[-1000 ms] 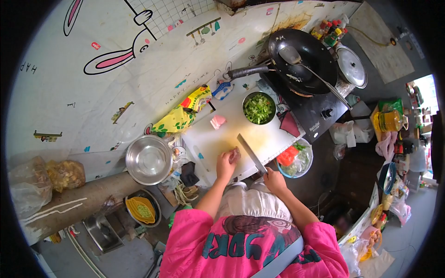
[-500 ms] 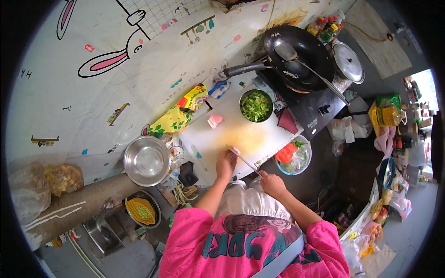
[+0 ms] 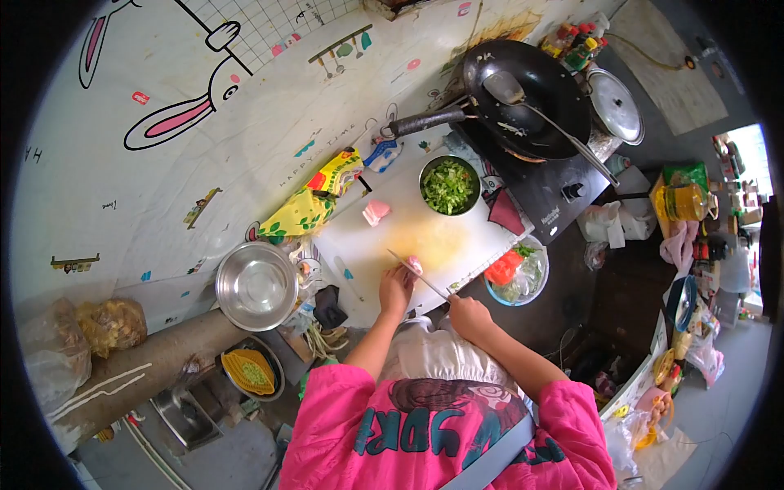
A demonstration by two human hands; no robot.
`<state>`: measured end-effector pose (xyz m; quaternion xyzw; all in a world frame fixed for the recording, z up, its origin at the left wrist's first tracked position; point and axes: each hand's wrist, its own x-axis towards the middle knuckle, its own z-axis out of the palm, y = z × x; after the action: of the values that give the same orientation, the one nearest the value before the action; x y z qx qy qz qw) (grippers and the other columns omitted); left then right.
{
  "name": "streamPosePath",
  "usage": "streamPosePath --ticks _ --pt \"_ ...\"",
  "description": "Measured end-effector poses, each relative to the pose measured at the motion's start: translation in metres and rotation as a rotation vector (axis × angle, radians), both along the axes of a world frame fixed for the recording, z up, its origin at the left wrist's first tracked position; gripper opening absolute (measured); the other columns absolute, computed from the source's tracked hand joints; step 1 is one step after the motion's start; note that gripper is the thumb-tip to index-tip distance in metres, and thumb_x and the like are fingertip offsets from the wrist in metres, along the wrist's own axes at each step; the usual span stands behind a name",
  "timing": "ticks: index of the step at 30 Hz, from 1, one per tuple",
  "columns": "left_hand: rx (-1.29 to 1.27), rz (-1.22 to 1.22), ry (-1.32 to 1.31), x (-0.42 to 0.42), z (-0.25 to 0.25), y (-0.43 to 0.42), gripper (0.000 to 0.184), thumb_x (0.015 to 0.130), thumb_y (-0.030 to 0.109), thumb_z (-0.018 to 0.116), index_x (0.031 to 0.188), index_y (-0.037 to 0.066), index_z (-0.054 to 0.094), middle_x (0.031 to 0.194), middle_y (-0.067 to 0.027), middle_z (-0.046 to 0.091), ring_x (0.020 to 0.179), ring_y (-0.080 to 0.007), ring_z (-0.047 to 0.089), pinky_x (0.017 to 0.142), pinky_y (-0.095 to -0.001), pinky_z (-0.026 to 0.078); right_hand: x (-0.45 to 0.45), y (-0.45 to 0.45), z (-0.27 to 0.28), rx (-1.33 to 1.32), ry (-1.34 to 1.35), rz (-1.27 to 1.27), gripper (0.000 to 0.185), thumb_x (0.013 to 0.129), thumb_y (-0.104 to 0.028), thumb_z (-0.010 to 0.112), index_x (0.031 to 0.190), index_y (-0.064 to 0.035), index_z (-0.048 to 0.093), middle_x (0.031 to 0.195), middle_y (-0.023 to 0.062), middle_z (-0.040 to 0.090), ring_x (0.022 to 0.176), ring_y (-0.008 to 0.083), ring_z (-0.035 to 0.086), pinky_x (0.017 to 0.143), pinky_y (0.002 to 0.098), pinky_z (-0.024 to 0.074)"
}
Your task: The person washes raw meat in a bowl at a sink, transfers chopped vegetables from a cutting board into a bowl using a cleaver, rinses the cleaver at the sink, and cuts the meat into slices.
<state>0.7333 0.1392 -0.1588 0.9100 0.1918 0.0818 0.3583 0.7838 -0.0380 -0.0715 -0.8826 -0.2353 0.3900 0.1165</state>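
Observation:
My right hand point(image 3: 469, 318) is wrapped round the handle of a knife point(image 3: 430, 284), whose blade slants up and left over the white cutting board point(image 3: 351, 282). Close beside the blade, the bent fingers of my left hand point(image 3: 396, 291) press on a small piece of pink meat point(image 3: 415, 265); the fingertips are partly hidden. Farther back on the board lies another pink and white chunk of meat point(image 3: 376, 213). A metal bowl of chopped greens point(image 3: 450, 186) stands at the board's back right.
A black wok point(image 3: 527, 102) with a metal spatula point(image 3: 555, 135) sits on the cooktop point(image 3: 563, 192) to the right. Left of the board are a steel basin point(image 3: 257, 286) and a yellow bag point(image 3: 298, 214). A pail with plastic bags point(image 3: 531, 278) stands by the board's right edge.
My right hand has moved left and slightly up. The knife's tip now reaches farther left and up, past the meat under my left hand. My left hand has barely shifted.

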Motion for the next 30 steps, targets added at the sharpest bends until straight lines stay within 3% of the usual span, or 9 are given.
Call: streamPosePath --ticks 9,12,18,21,23,25,27,30 --pt "-0.114 0.010 0.097 0.005 -0.005 0.003 0.012 0.069 0.008 0.063 0.080 0.005 0.062 0.080 -0.0109 0.061 0.077 -0.0312 0.054 0.069 -0.0393 0.043 0.012 0.029 -0.025 0.051 -0.029 -0.003 0.025 0.081 -0.016 0.045 0.097 -0.0016 0.058 0.078 0.0234 0.062 0.072 0.0362 0.062 0.063 0.0443 0.0506" --pt "-0.102 0.105 -0.052 0.005 -0.011 -0.002 0.012 0.070 0.011 0.064 0.080 0.005 0.062 0.077 -0.0122 0.060 0.072 -0.0326 0.054 0.067 -0.0408 0.043 0.012 0.019 -0.021 0.097 -0.022 0.008 0.026 0.081 -0.018 0.045 0.098 -0.0021 0.058 0.077 0.0241 0.061 0.073 0.0375 0.061 0.065 0.0451 0.0503" --pt "-0.196 0.207 0.033 0.008 0.003 -0.006 0.015 0.071 0.013 0.065 0.083 0.004 0.062 0.074 -0.0132 0.060 0.069 -0.0336 0.056 0.064 -0.0431 0.043 0.001 -0.015 0.002 0.014 0.050 -0.060 0.026 0.083 -0.019 0.044 0.099 -0.0065 0.060 0.081 0.0237 0.062 0.074 0.0400 0.061 0.068 0.0477 0.0490" --pt "-0.153 0.217 -0.013 0.006 -0.014 -0.006 0.016 0.070 0.013 0.066 0.084 0.005 0.063 0.074 -0.0134 0.060 0.069 -0.0335 0.056 0.064 -0.0434 0.043 0.001 -0.015 -0.001 0.022 0.049 -0.061 0.025 0.083 -0.018 0.043 0.098 -0.0069 0.059 0.082 0.0237 0.062 0.075 0.0395 0.061 0.068 0.0472 0.0490" --pt "-0.454 0.329 -0.055 0.006 -0.051 -0.007 0.017 0.070 0.014 0.066 0.084 0.006 0.063 0.073 -0.0131 0.060 0.069 -0.0332 0.056 0.064 -0.0432 0.042 0.002 -0.008 -0.007 0.008 0.049 -0.037 0.025 0.083 -0.017 0.042 0.099 -0.0064 0.059 0.082 0.0236 0.062 0.075 0.0386 0.061 0.068 0.0464 0.0493" --pt "-0.454 0.323 -0.037 0.006 -0.049 -0.004 0.017 0.070 0.014 0.066 0.085 0.006 0.063 0.073 -0.0127 0.060 0.069 -0.0328 0.055 0.064 -0.0429 0.042 0.006 0.006 -0.019 -0.033 0.049 0.004 0.026 0.083 -0.016 0.042 0.101 -0.0059 0.058 0.082 0.0233 0.062 0.075 0.0376 0.062 0.067 0.0457 0.0496" --pt "-0.160 0.196 0.036 0.007 -0.033 -0.002 0.017 0.069 0.013 0.066 0.084 0.006 0.063 0.072 -0.0125 0.059 0.068 -0.0324 0.054 0.064 -0.0424 0.042 0.012 0.020 -0.027 -0.014 0.034 0.031 0.027 0.083 -0.016 0.041 0.101 -0.0049 0.057 0.081 0.0227 0.062 0.074 0.0367 0.062 0.066 0.0452 0.0499" --pt "-0.100 0.185 0.002 0.009 -0.020 -0.002 0.016 0.069 0.013 0.066 0.082 0.005 0.061 0.071 -0.0122 0.058 0.069 -0.0316 0.053 0.065 -0.0413 0.041 0.022 0.037 -0.030 -0.016 0.014 0.063 0.027 0.083 -0.016 0.041 0.101 -0.0045 0.057 0.081 0.0216 0.063 0.073 0.0360 0.062 0.065 0.0447 0.0501"
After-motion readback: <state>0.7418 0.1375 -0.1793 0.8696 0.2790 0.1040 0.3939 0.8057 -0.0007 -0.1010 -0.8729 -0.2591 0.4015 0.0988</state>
